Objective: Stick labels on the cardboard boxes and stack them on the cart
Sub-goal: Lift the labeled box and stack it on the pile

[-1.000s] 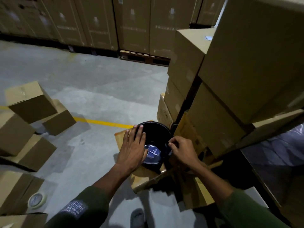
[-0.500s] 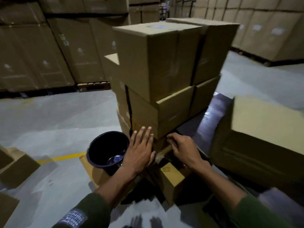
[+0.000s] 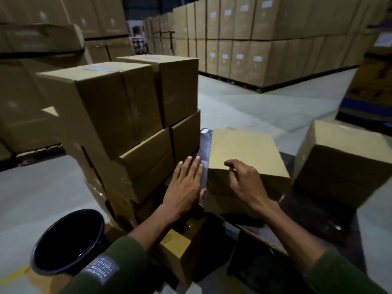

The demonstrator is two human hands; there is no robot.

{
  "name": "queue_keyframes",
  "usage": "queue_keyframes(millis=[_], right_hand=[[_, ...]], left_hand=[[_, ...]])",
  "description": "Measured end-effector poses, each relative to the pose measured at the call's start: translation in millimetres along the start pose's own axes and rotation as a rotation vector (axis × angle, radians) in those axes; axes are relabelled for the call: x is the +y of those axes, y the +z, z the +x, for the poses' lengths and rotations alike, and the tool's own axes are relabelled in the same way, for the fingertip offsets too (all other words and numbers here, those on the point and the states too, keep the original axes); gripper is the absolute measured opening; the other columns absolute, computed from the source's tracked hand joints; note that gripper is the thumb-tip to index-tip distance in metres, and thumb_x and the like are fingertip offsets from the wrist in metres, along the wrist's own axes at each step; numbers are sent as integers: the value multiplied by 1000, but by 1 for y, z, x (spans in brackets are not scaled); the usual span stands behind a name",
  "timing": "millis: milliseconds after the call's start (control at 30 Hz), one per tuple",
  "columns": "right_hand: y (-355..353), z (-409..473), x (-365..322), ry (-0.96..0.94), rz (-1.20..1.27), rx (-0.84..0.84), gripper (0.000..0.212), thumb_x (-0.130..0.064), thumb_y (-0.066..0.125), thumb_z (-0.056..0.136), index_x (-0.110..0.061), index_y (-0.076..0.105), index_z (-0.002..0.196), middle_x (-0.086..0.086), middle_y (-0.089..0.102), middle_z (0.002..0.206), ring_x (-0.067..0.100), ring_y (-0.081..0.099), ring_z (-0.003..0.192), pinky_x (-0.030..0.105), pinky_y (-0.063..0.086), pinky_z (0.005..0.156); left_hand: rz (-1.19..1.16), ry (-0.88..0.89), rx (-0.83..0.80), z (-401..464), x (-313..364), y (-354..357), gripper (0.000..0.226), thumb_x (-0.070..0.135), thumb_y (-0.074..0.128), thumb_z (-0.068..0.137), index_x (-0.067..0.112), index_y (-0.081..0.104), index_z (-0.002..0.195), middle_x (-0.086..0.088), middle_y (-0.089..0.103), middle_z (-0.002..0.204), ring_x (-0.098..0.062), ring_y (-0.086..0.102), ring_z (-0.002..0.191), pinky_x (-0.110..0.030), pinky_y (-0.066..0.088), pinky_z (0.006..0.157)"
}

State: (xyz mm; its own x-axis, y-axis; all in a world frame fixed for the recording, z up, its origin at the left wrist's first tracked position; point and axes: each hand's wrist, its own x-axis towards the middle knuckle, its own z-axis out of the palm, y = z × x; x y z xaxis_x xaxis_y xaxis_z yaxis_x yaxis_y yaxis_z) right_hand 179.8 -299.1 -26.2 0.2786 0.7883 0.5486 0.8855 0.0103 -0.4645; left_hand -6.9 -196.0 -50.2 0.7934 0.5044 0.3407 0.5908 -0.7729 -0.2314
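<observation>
Warehouse floor; box point(image 3: 244, 149) under curled, empty right hand point(image 3: 246, 181); left hand point(image 3: 184, 187) flat beside.

Probably warehouse: palletised carton stacks point(image 3: 265, 39)

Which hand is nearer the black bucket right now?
Left. The left hand hovers flat by the stacked boxes, up and right of the bucket. The right hand is farther right, over the low box.

Both arms reach forward in green sleeves; the left hand point(image 3: 185, 187) lies flat, fingers straight, the right hand point(image 3: 246, 181) loosely curled.
</observation>
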Motion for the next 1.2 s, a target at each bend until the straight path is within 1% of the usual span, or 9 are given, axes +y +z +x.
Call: queue_keyframes(millis=[100,200,300,367,433,600,700,967,1200], right_hand=[[-17,-4,33,12,-96,32,29,-10,64,91,-11,66,120,8,71,116,24,67,104,37,51,95],[-25,-7,69,19,-307,-60,42,-26,66,90,-12,59,129,11,60,136,29,53,130,46,40,110],[-25,-9,100,111,-451,-249,63,-42,56,96,-13,37,149,10,32,159,26,25,149,44,19,122],[-21,-4,116,139,-505,-263,65,-39,52,99,-14,28,154,8,21,164,24,16,152,39,11,123],[-14,10,129,159,-531,-210,61,-33,53,99,-14,31,153,9,24,163,24,19,151,38,13,122],[5,65,156,268,-565,-174,58,-24,61,95,-11,40,148,11,34,158,27,30,148,43,25,120],[12,90,174,322,-577,-161,56,-20,65,92,-11,46,144,13,39,155,30,35,145,44,26,118],[10,135,214,418,-513,-179,55,-18,65,93,-11,46,143,10,38,156,27,33,146,42,27,119],[-5,147,247,412,-428,-199,54,-23,57,99,-14,41,149,6,35,158,21,29,148,35,22,121]], left_hand=[[-42,63,12,32,21,6,81,49,48,98,4,13,155,-19,2,163,-36,-2,150,-47,-1,120],[-51,143,-13,63,33,22,82,49,52,96,1,19,153,-22,9,162,-36,4,150,-49,5,122],[-61,211,-25,94,34,44,76,44,59,94,-2,32,149,-23,30,156,-37,24,147,-49,20,120],[-78,233,-17,117,31,56,74,41,66,89,-1,42,144,-22,43,149,-36,38,140,-48,28,116],[-104,269,0,146,24,70,74,40,70,85,-1,45,141,-22,46,146,-36,43,137,-49,32,114],[-162,336,4,226,6,99,72,39,70,86,1,45,143,-22,45,147,-36,43,137,-48,35,113],[-179,384,-18,266,1,111,72,37,65,90,2,38,147,-24,41,149,-39,39,139,-48,32,114],[-214,455,-22,339,2,128,77,38,64,89,4,30,150,-23,40,146,-40,36,136,-47,31,112],[-218,467,-13,366,13,137,74,38,56,95,5,22,152,-23,32,151,-39,29,141,-47,26,115]])
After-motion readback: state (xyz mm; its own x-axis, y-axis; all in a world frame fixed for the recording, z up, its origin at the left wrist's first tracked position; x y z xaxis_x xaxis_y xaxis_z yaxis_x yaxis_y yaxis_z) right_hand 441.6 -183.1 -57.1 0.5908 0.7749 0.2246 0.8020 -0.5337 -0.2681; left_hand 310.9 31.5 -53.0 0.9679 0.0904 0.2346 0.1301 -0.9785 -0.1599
